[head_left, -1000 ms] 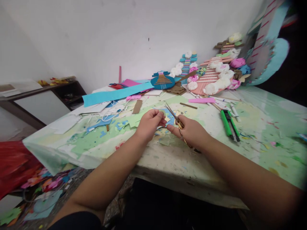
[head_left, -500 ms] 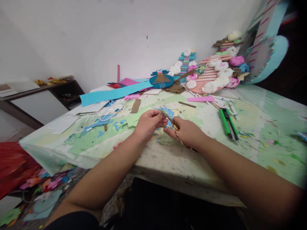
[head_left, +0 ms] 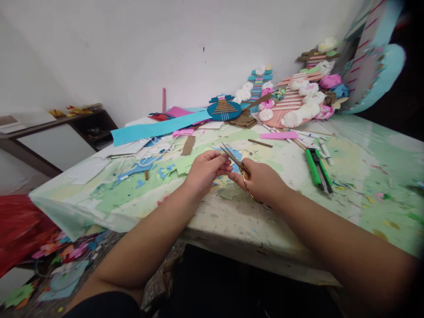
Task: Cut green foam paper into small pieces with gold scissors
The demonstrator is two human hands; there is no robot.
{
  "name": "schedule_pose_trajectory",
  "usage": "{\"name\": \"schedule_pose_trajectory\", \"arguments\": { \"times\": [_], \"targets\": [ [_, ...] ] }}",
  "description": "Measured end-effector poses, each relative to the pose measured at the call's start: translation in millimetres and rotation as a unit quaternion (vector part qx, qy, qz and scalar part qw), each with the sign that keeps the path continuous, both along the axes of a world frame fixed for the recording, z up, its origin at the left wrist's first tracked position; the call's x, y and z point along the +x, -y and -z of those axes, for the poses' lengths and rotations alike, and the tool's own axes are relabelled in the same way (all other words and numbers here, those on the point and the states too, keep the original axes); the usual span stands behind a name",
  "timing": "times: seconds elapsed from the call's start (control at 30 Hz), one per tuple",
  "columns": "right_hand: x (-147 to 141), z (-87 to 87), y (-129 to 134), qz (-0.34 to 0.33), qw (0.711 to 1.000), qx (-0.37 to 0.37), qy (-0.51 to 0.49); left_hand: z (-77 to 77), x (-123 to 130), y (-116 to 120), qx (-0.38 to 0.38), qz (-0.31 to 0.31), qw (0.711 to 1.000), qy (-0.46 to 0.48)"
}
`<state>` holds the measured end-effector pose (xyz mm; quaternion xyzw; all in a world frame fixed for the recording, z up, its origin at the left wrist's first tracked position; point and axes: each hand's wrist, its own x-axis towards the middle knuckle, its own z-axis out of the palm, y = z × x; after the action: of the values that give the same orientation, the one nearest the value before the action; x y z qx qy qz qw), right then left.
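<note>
A pair of scissors (head_left: 234,159) with gold handles is in my right hand (head_left: 263,180), its fingers closed through the loops. The blades point up and to the left, their tips slightly parted. Just left of them, my left hand (head_left: 206,171) has thumb and fingers pinched together close to the blades. Whatever sits in that pinch is too small to make out. Below and around both hands lie blue paper scraps (head_left: 236,153) and green paper scraps (head_left: 183,164) on the table.
A green-handled cutter or stripper (head_left: 316,170) lies to the right on the painted tablecloth (head_left: 225,221). Behind are a long blue strip (head_left: 159,129), a teal oval craft piece (head_left: 224,112), a pink craft piece with white paper flowers (head_left: 298,106), and several markers (head_left: 326,153).
The scissors' blades have parted a little, and two tips now show. My left hand keeps its pinch in nearly the same place. The whole view has shifted slightly.
</note>
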<state>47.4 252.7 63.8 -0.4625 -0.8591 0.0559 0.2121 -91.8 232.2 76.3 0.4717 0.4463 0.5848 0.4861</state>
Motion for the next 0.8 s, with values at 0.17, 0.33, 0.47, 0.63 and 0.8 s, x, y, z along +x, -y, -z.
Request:
{"name": "schedule_pose_trajectory", "arguments": {
  "times": [0.17, 0.33, 0.47, 0.63, 0.8],
  "targets": [
    [0.9, -0.9, 1.9, 0.020, 0.999, 0.022, 0.014, 0.3, -0.4, 1.3, 0.020, -0.007, 0.999, -0.036],
    [1.0, -0.5, 1.8, 0.021, 0.999, 0.037, 0.021, 1.1, -2.0, 2.4, 0.042, -0.012, 0.997, -0.070],
    [0.8, 0.2, 0.3, 0.031, 0.998, 0.039, 0.024, 1.0, -2.4, 2.9, 0.058, -0.018, 0.993, -0.100],
    [0.9, -0.8, 1.3, 0.040, 0.998, 0.044, 0.031, -0.4, -2.5, 3.8, 0.071, -0.030, 0.987, -0.143],
    [0.4, -0.9, 3.1, 0.048, 0.996, 0.056, 0.043, -1.3, -4.6, 6.0, 0.099, -0.046, 0.972, -0.207]
  ]
}}
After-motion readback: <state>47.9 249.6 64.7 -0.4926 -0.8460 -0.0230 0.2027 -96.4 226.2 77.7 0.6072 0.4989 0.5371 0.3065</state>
